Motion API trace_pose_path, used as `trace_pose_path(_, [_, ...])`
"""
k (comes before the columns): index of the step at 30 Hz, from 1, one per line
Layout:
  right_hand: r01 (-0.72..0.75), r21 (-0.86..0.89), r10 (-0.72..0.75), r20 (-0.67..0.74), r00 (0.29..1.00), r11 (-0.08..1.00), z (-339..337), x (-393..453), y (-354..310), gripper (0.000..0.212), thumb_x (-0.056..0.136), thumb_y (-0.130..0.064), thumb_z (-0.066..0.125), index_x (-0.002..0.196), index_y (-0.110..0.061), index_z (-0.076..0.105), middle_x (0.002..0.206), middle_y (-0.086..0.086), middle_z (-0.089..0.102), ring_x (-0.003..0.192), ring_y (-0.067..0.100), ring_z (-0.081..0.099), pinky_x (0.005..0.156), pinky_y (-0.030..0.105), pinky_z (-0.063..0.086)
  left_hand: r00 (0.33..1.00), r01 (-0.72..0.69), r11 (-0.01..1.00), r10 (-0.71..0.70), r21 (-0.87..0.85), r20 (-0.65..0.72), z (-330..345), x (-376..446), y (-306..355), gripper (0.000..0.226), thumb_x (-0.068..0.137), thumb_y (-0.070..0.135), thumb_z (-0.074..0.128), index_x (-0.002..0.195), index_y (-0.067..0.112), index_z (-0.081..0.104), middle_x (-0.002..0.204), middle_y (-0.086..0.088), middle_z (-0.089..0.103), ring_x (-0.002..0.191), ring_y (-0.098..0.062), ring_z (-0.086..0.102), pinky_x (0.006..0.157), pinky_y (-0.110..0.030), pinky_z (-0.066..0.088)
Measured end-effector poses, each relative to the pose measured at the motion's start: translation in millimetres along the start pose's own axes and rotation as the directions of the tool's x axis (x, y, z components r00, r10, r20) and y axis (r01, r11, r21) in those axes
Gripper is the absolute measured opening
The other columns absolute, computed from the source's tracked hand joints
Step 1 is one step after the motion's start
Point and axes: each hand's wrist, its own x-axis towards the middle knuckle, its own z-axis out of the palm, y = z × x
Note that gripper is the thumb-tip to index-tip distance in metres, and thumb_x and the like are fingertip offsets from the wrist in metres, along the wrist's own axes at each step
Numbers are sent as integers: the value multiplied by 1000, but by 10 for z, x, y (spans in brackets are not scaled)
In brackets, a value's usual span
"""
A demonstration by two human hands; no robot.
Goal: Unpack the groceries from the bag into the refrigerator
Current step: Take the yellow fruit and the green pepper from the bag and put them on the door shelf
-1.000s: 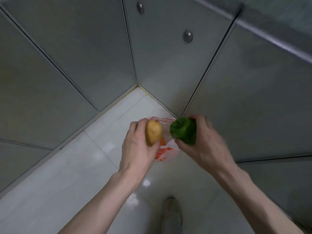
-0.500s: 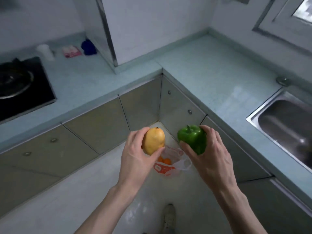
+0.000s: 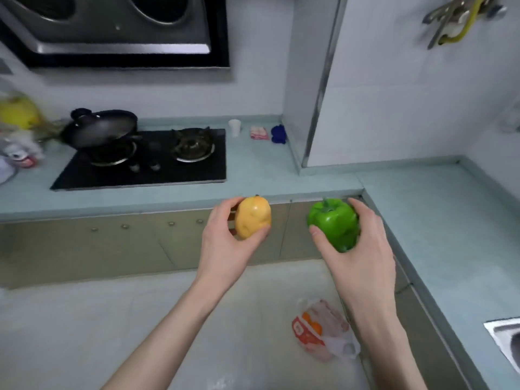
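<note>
1. At the far left, on the pale blue counter (image 3: pixel 253 178), sits a blurred clutter of items, among them something yellow (image 3: pixel 17 111); what they are cannot be told.
2. Right of that lies a black gas hob (image 3: pixel 146 161) with a dark lidded pan (image 3: pixel 101 126) on its left burner, under a range hood (image 3: pixel 112 29).
3. Farther right on the counter, against the wall, stand a white cup (image 3: pixel 235 127), a pink-and-white cloth (image 3: pixel 259 133) and a blue object (image 3: pixel 278 134).
4. The left hand (image 3: pixel 225 249) is raised in front of the cabinet doors, fingers and thumb curled round a yellow-orange fruit (image 3: pixel 252 217).
5. The right hand (image 3: pixel 363 249), just to the right and apart from the left, grips a green bell pepper (image 3: pixel 333 222) with its stem pointing up.
6. Below the right forearm, near on the pale floor (image 3: pixel 140 319), lies a plastic bag (image 3: pixel 323 333) with red print; orange items show inside it.
7. At the near right edge, a corner of a steel sink (image 3: pixel 506 339) is set into the counter.
</note>
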Motion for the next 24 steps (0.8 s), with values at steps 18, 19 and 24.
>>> trace_pose_path(18, [161, 538, -484, 537, 691, 827, 1530, -424, -1331, 60, 83, -48, 82, 134, -36, 52, 130, -13, 60, 114, 15, 64, 98, 43, 56, 723, 179, 982, -174, -61, -669, -2028, -957, -228, 60, 69, 30, 90, 123, 32, 63, 120, 11, 67, 110, -7, 65, 88, -30, 61])
trace_pose_path(19, [163, 558, -510, 552, 660, 814, 1602, -531, -1427, 60, 83, -48, 82, 134, -36, 52, 130, -12, 61, 113, 15, 65, 98, 42, 56, 695, 193, 980, -176, -55, -697, -2149, -1063, -221, 60, 68, 31, 90, 122, 32, 64, 119, 12, 68, 110, -7, 65, 87, -28, 61])
trace_pose_path(24, [142, 651, -618, 596, 513, 746, 1879, -1156, -1932, 57, 82, -46, 83, 130, -40, 53, 128, -11, 63, 112, 11, 66, 87, 19, 51, 573, 237, 971, -165, -30, -802, -2776, -1629, -119, 55, 76, 14, 90, 122, 30, 64, 121, 10, 67, 114, -5, 63, 85, -18, 57])
